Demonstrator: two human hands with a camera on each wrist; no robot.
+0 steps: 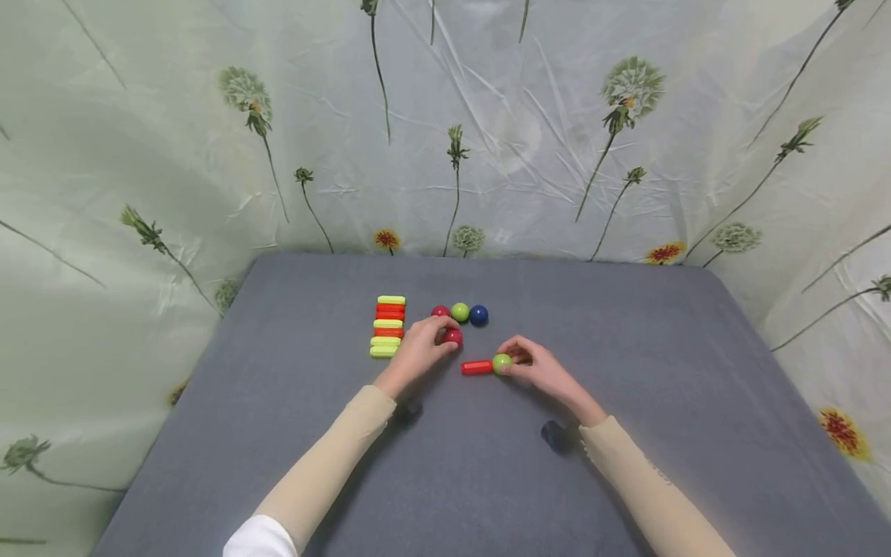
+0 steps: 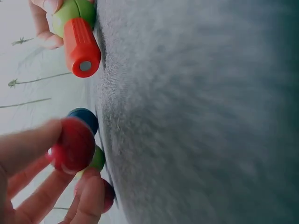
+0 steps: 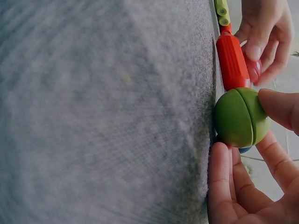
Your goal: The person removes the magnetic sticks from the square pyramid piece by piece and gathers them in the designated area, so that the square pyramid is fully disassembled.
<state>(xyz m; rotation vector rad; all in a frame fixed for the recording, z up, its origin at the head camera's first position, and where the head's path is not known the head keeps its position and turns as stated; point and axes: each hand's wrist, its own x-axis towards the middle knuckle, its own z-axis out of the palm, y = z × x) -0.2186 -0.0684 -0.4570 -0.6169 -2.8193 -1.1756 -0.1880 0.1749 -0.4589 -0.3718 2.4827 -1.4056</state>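
My left hand [image 1: 418,348] pinches a red ball [image 2: 74,145] between thumb and fingers, just left of and beyond a red magnetic rod [image 1: 476,367]. The rod's near end shows a round metal disc in the left wrist view, and its other end meets a green ball [image 3: 233,117]. Thumb and fingers of my right hand [image 1: 546,375] grip that green ball low over the grey surface. Behind the left hand sit a second red ball [image 1: 440,311], another green ball [image 1: 459,312] and a dark blue ball [image 1: 479,315] in a row; the fingers partly cover the red one.
Left of the left hand, several yellow-green rods [image 1: 387,323] and red rods [image 1: 390,308] lie side by side in a column. Everything rests on a grey cloth-covered table [image 1: 626,309]. A flower-print curtain [image 1: 515,193] hangs behind and along the sides.
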